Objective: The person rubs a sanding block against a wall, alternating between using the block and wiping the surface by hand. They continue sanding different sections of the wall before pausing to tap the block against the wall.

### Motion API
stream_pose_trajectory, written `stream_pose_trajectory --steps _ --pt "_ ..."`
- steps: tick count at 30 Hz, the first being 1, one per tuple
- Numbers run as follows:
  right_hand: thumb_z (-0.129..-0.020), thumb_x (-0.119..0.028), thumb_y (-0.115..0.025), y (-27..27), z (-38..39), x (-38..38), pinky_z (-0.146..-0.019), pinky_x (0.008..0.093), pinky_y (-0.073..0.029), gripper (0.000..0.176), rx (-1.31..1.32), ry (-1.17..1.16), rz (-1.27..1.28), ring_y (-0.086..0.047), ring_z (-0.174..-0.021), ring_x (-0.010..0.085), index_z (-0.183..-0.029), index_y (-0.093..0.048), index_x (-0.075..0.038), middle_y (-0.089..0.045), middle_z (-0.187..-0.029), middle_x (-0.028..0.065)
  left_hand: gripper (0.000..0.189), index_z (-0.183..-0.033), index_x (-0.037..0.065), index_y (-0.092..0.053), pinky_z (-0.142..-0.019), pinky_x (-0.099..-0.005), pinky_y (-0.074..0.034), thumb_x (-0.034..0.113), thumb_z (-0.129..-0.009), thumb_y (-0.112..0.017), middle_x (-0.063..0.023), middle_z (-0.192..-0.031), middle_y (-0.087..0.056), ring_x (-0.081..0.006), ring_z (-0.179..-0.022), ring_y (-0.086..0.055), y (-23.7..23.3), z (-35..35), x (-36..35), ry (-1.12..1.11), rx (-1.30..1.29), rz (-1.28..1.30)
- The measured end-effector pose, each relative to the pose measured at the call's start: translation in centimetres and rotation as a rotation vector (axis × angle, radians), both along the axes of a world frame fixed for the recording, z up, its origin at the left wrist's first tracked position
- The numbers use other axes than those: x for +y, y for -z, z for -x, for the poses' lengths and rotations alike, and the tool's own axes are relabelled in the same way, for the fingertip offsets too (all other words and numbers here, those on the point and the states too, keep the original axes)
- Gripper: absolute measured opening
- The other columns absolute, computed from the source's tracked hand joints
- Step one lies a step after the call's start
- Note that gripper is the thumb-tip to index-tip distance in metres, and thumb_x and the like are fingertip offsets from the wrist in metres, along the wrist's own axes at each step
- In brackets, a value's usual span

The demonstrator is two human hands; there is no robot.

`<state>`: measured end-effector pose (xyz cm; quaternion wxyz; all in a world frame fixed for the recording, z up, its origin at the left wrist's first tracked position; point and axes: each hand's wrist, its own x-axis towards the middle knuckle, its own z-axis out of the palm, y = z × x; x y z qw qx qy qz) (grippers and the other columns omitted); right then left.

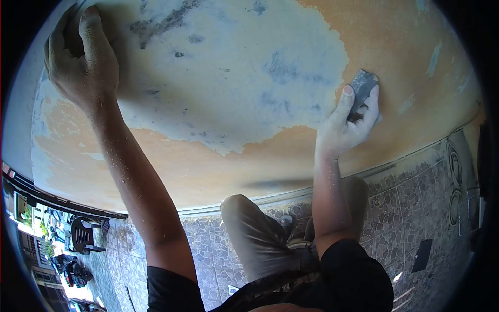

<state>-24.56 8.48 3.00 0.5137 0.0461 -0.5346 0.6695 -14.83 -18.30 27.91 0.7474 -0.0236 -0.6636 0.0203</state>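
In the upper right, my right hand (347, 122), coated in pale dust, is closed around a small flat grey rectangular block (362, 88). Thumb and fingers grip its lower part, and its upper end is at the wall (249, 88), on orange paint just beside a large bare patch. Bluish-white filler with dark grey stains makes up that patch, which has a ragged edge. At the upper left, my dusty left hand (86, 67) is against the wall, thumb apart from the fingers, with no object visible in it. Some of its fingertips are hidden.
Below the wall is a stone-patterned tiled floor (208, 249), where my bent knees (249, 223) show. A dark chair (83, 234) and a motorcycle (73, 270) stand at the lower left. A dark flat piece (422, 256) lies on the right floor, near coiled hose-like loops (455, 166).
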Motion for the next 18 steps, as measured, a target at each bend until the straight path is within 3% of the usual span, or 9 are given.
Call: stream_pose_trajectory --steps 1,3,4,6,9,13,15,16,18 --pt "-0.098 -0.009 -0.074 -0.4 -0.6 -1.8 -0.074 0.0303 -0.056 0.051 0.065 0.094 -0.092 -0.057 -0.109 0.022 -0.144 -0.057 0.003 -0.048 -0.127 0.0123 0.044 -0.128 0.006 -0.075 -0.1 -0.0372 -0.054 0.038 -0.097 -0.073 -0.0108 -0.125 -0.071 -0.0233 -0.113 -0.07 0.0 0.1 0.2 0.074 -0.006 -0.054" --pt "-0.09 -0.029 -0.086 5.5 -3.1 -5.4 -0.091 0.0399 -0.04 0.059 0.236 0.095 -0.46 -0.051 -0.103 0.0167 -0.144 -0.065 -0.015 -0.052 -0.116 0.0025 0.044 -0.128 0.007 -0.075 -0.101 -0.0377 -0.054 0.038 -0.097 -0.073 -0.0105 -0.126 -0.07 -0.0232 -0.114 -0.07 0.0 0.0 0.1 0.145 -0.008 -0.117" --pt "-0.087 -0.033 -0.086 8.1 -4.6 -6.6 -0.093 0.0379 -0.032 0.059 0.312 0.065 -0.63 -0.052 -0.101 0.0128 -0.142 -0.067 -0.029 -0.055 -0.107 -0.0059 0.044 -0.128 0.007 -0.075 -0.101 -0.0381 -0.054 0.039 -0.097 -0.073 -0.0105 -0.126 -0.07 -0.0232 -0.115 -0.07 0.0 0.0 -0.2 0.108 -0.003 -0.081" --pt "-0.082 -0.034 -0.085 15.4 -5.3 -6.6 -0.092 0.035 -0.03 0.058 0.383 0.028 -0.979 -0.052 -0.095 0.0096 -0.137 -0.069 -0.04 -0.057 -0.101 -0.012 0.045 -0.128 0.009 -0.075 -0.101 -0.0389 -0.054 0.04 -0.097 -0.073 -0.0113 -0.128 -0.07 -0.0237 -0.115 -0.07 0.0 -0.3 0.1 0.114 -0.023 -0.067" --pt "-0.086 -0.034 -0.085 13.5 -5.0 -4.8 -0.091 0.0356 -0.031 0.055 0.396 -0.002 -1.002 -0.052 -0.097 0.0107 -0.138 -0.069 -0.035 -0.058 -0.102 -0.0105 0.047 -0.13 0.008 -0.074 -0.102 -0.0393 -0.054 0.04 -0.097 -0.074 -0.0119 -0.127 -0.069 -0.0235 -0.115 -0.069 -0.1 -0.8 -0.6 0.094 -0.055 0.025" --pt "-0.087 -0.018 -0.088 0.1 -1.3 -1.5 -0.082 0.0381 -0.051 0.057 0.201 0.138 -0.393 -0.057 -0.101 0.0197 -0.137 -0.066 -0.002 -0.052 -0.118 0.008 0.047 -0.131 0.007 -0.073 -0.102 -0.0395 -0.054 0.039 -0.097 -0.073 -0.0123 -0.127 -0.069 -0.0241 -0.116 -0.069 0.1 -0.6 -0.6 0.148 -0.068 0.014" --pt "-0.091 -0.014 -0.084 -3.7 0.2 -0.1 -0.077 0.0348 -0.057 0.057 0.153 0.029 -0.131 -0.057 -0.105 0.0236 -0.14 -0.062 0.003 -0.049 -0.122 0.0111 0.046 -0.131 0.006 -0.073 -0.101 -0.0393 -0.055 0.038 -0.098 -0.072 -0.0122 -0.127 -0.069 -0.0242 -0.116 -0.068 -0.1 -0.4 -0.7 0.068 -0.027 0.05" --pt "-0.092 -0.011 -0.082 -3.0 0.1 -0.7 -0.078 0.0341 -0.056 0.057 0.126 0.115 -0.172 -0.056 -0.106 0.023 -0.142 -0.061 0.004 -0.048 -0.122 0.0102 0.044 -0.131 0.006 -0.073 -0.101 -0.0388 -0.055 0.036 -0.098 -0.072 -0.0123 -0.128 -0.068 -0.0248 -0.116 -0.068 -0.1 -0.3 -0.7 0.045 -0.028 0.034" --pt "-0.09 -0.01 -0.083 3.2 -1.6 -2.2 -0.083 0.0364 -0.047 0.058 0.256 0.227 -0.579 -0.052 -0.099 0.021 -0.144 -0.062 -0.005 -0.05 -0.116 0.0089 0.044 -0.131 0.005 -0.073 -0.101 -0.0389 -0.055 0.035 -0.098 -0.072 -0.0126 -0.128 -0.068 -0.0251 -0.116 -0.068 0.0 -0.5 -0.6 0.026 -0.03 0.03"
